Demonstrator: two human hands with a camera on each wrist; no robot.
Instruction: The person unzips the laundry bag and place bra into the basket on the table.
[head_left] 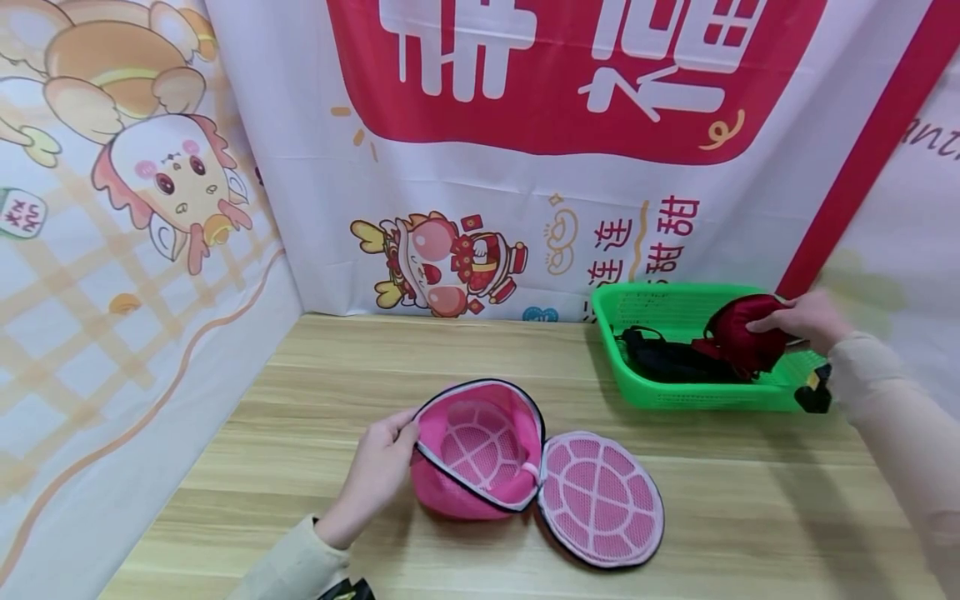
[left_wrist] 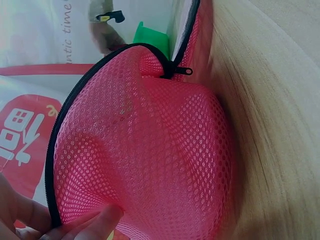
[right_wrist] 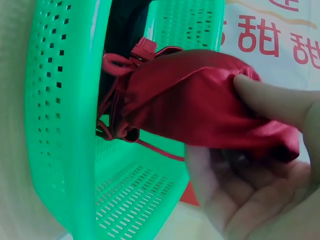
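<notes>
A pink mesh laundry bag [head_left: 442,492] stands unzipped on the table, its round lid [head_left: 600,500] folded out flat to the right. My left hand [head_left: 378,462] pinches the bag's left rim; in the left wrist view the thumb presses the mesh [left_wrist: 145,150] beside the black zipper [left_wrist: 60,120]. Over at the green basket [head_left: 675,396], my right hand [head_left: 806,321] grips a dark red satin bra [right_wrist: 190,100] between thumb and fingers. The bra's straps and lower part hang inside the basket. Beneath and left of it lies a black garment [head_left: 667,358] with a thin strap.
The wooden table [head_left: 300,467] meets a printed cloth backdrop [head_left: 315,250] at the back. Another patterned cloth [head_left: 135,350] borders the left side. The basket stands at the table's back right, close to the backdrop.
</notes>
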